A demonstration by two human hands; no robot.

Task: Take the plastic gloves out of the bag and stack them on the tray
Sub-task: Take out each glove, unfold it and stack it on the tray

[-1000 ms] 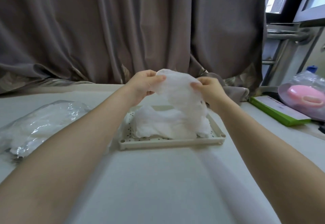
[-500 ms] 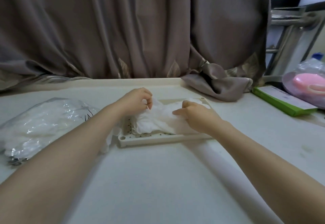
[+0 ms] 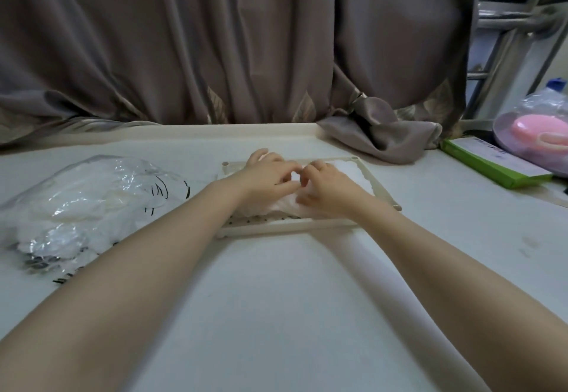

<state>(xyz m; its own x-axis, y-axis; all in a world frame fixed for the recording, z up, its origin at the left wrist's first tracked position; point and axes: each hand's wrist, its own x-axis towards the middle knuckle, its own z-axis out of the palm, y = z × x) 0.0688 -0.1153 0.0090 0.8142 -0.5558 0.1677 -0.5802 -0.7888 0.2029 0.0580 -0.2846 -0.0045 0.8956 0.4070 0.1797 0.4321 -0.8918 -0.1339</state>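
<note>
Both hands sit on the glove pile in the tray: the left hand (image 3: pixel 266 176) and the right hand (image 3: pixel 326 190) lie side by side with fingertips almost meeting, fingers bent down onto the thin plastic. Whether they are pinching a glove or only pressing it flat cannot be told from this view.

Taking the tray as the landmark, the table (image 3: pixel 276 299) spreads under and in front of it, and the curtain (image 3: pixel 215 38) hangs behind it. Left of the tray lies the bag (image 3: pixel 83 204), clear, crinkled, visibly holding more gloves. The tray (image 3: pixel 379 188) itself is pale and shallow, its far right corner bare. The gloves (image 3: pixel 344 168) lie inside it, white and rumpled, mostly under the hands.

Such light film likely clings to skin, so lifting the hands could drag the top glove off the pile or over the tray's rim.
</note>
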